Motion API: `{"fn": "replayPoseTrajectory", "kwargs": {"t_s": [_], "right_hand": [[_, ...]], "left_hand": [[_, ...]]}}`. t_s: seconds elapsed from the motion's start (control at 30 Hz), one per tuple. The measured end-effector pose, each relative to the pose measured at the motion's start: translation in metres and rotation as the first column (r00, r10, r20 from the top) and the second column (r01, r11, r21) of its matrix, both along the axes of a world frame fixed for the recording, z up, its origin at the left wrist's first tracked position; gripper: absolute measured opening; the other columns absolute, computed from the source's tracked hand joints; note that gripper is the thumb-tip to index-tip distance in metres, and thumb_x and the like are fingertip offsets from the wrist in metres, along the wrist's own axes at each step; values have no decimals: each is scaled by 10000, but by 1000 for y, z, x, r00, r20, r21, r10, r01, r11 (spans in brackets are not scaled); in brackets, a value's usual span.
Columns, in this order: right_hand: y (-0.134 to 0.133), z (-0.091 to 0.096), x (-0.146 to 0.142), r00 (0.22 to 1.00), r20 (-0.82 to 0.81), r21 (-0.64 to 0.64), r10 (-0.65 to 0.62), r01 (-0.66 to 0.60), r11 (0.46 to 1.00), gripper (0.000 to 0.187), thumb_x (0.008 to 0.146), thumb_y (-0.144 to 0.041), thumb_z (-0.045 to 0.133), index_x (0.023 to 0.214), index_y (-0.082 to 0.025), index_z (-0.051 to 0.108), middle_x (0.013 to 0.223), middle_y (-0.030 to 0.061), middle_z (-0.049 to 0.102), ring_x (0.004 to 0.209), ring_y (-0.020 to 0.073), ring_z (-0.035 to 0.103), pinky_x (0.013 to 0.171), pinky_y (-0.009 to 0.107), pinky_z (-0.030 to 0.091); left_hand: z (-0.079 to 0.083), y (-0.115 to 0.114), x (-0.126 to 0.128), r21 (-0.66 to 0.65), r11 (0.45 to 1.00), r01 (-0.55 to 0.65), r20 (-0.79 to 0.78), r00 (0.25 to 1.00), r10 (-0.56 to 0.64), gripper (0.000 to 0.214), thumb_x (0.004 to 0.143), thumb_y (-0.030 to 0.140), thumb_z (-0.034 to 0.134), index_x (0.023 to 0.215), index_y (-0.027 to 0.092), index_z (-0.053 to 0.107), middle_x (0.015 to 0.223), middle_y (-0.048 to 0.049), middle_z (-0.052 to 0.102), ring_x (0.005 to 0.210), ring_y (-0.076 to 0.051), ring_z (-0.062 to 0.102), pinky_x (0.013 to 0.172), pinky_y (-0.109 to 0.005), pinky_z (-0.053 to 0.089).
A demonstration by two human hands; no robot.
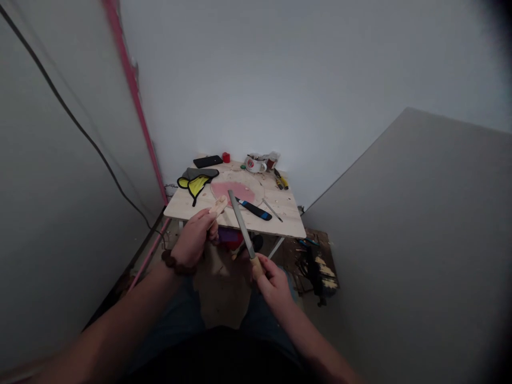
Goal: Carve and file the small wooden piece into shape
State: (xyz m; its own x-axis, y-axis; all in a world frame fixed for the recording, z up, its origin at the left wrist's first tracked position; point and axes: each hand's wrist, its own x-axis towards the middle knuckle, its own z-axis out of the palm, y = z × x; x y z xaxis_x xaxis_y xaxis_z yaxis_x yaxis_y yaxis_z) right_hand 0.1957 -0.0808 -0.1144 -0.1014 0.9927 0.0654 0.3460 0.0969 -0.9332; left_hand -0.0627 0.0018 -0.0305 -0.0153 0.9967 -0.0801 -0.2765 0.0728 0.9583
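Note:
My left hand (197, 237) is closed round a small pale wooden piece (218, 205), whose tip sticks out above the fingers. My right hand (272, 280) grips the wooden handle of a long grey metal file (241, 222). The file's blade slants up and to the left, and its tip ends close beside the wooden piece. Both hands hover over my lap, just in front of the near edge of a small wooden table (292, 224). A dark bead bracelet (176, 264) circles my left wrist.
On the table lie a round board with a pink patch (237, 188), a blue-and-black tool (256, 209), a thin metal rod (272, 210), yellow-and-grey gloves (196, 181), a black phone (208, 160), a mug (253, 164) and yellow-handled tools (281, 180). Walls close in left and behind; a grey panel stands right.

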Motion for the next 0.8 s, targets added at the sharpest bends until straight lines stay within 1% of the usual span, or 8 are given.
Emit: {"fn": "replayPoseTrajectory", "kwargs": {"t_s": [0.1,0.2,0.3,0.4,0.53,0.6,0.7,0.8], "right_hand": [[-9,8,9,994,90,160,56,-70,985,497,1060,-373,650,1521,-228,767,1344,118,866,1137,292,837,990,361,682],[-22,13,19,990,131,244,58,-89,966,558,1104,-334,638,1653,-252,689,1544,130,799,1356,323,799,1145,419,648],[-34,17,26,986,144,281,80,-118,952,565,1126,-330,640,1686,-261,675,1482,129,835,1267,312,845,1092,407,681],[-36,32,25,983,145,295,116,-154,943,537,1159,-323,618,1691,-283,684,1390,111,875,1139,285,885,1013,372,709],[-13,72,9,980,170,346,101,-156,925,580,1155,-272,602,1732,-307,646,1471,94,845,1241,299,866,1085,408,694],[-2,87,3,976,192,373,106,-173,912,620,1133,-248,601,1749,-313,626,1553,86,801,1345,317,825,1157,450,666],[-1,87,5,959,242,397,147,-236,887,706,1070,-203,612,1765,-333,607,1588,77,777,1378,331,810,1173,474,662],[-9,78,15,950,269,366,161,-255,895,750,1038,-190,619,1771,-349,599,1504,85,826,1259,325,862,1073,437,713]], "left_hand": [[24,-7,6,56,998,-18,-36,999,20,242,983,391,679,847,257,531,644,45,499,586,-150,459,640,-292,467],[38,-8,9,81,996,-31,-38,999,34,152,984,383,676,953,251,607,630,60,467,572,-154,423,646,-305,476],[45,-10,12,116,990,-76,35,997,72,151,1003,390,681,1019,245,642,632,69,433,570,-153,378,645,-312,472],[49,-17,20,124,989,-79,46,996,74,171,1017,411,689,996,249,637,617,68,417,563,-156,372,631,-317,461],[57,-29,37,82,994,76,-88,994,-68,222,989,445,715,1048,234,678,579,56,456,557,-173,419,595,-323,423],[65,-28,39,95,994,45,-43,998,-41,229,980,452,712,1055,240,670,570,72,410,551,-168,381,605,-322,433],[78,-20,28,119,990,-79,109,992,66,218,985,454,703,954,274,585,587,93,300,542,-153,273,608,-319,443],[76,-19,21,126,989,-72,55,996,65,329,979,499,742,848,289,524,599,77,299,533,-156,286,584,-329,435]]}}
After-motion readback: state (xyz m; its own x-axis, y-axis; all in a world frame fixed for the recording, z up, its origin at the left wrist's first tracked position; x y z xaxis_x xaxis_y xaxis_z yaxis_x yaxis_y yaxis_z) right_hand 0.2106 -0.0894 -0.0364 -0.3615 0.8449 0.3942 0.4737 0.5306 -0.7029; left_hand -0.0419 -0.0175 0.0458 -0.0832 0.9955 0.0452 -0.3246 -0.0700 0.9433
